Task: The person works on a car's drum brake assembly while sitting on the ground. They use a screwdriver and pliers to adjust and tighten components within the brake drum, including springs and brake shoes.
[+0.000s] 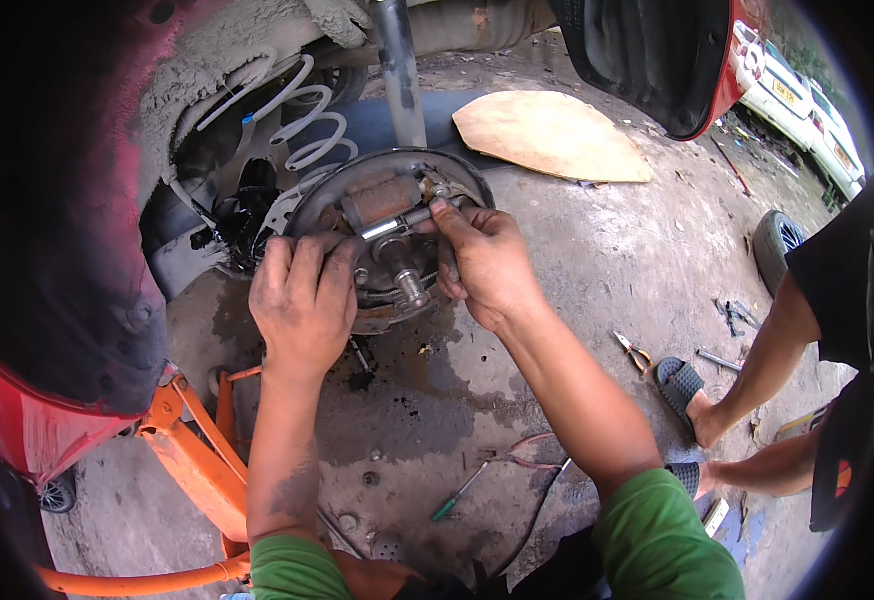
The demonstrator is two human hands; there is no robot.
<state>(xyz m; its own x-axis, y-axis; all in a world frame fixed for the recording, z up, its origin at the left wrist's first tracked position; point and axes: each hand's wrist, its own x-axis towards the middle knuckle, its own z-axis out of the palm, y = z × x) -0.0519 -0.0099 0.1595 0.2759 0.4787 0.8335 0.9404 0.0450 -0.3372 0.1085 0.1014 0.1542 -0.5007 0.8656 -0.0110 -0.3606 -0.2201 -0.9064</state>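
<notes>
In front of me is a drum brake assembly, its round backing plate (307,205) dark and greasy. A short metal rod (385,228), shiny in the middle and like a brake adjuster, lies across it between my hands. My right hand (497,262) pinches the rod's right end with thumb and fingers. At the other end, my left hand (302,300) has its fingers curled in on the rod's left end, fingertips partly hidden. Just below the rod, the wheel spindle (404,273) sticks out toward me. A rusty brown part (379,200) sits above it.
A coil spring (307,125) and shock absorber (399,75) stand behind the brake. An orange jack (192,470) is at lower left. Pliers (633,353) and a green-handled screwdriver (459,492) lie on the ground. A person's leg (757,365) is at right, near a wheel (777,248).
</notes>
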